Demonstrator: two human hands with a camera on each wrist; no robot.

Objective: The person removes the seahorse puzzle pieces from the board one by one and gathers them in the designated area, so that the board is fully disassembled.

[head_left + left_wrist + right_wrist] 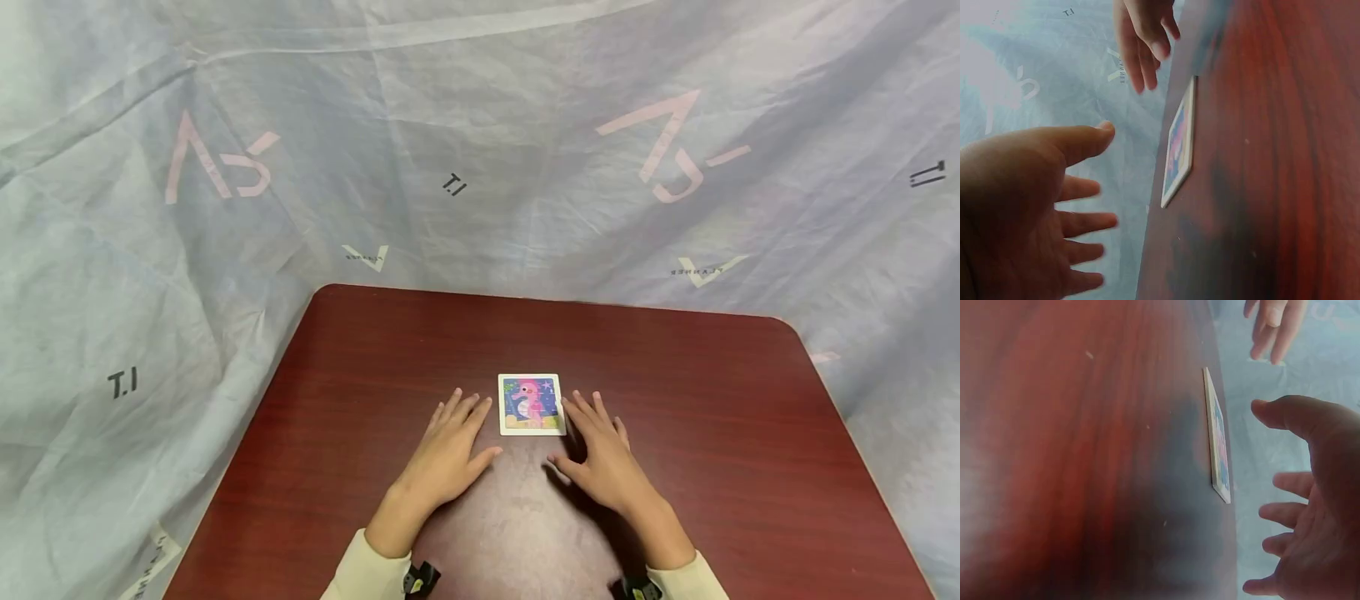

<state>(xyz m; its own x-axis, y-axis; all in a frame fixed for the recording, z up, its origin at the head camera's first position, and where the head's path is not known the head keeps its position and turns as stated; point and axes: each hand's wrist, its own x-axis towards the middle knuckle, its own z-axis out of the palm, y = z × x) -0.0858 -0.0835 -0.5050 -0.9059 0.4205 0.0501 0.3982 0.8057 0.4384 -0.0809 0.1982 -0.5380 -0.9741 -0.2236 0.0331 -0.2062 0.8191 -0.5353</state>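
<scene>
A square picture puzzle (531, 405) with a white frame and a pink seahorse on blue lies flat on the table. To its left, my left hand (447, 454) hovers with fingers spread, holding nothing. On the other side, my right hand (603, 458) is spread too, its fingertips close to the frame's right edge; both wrist views show it raised above the table. In the left wrist view the puzzle (1180, 144) appears edge-on beyond the left thumb. The right wrist view shows the thin side of the puzzle (1217, 437), apart from the right hand's fingers.
The dark red wooden table (360, 358) has rounded far corners. Grey-white cloth (510, 183) with printed letters hangs behind it and along both sides. A small black device (422, 578) is strapped at the left wrist, and another (636, 588) at the right.
</scene>
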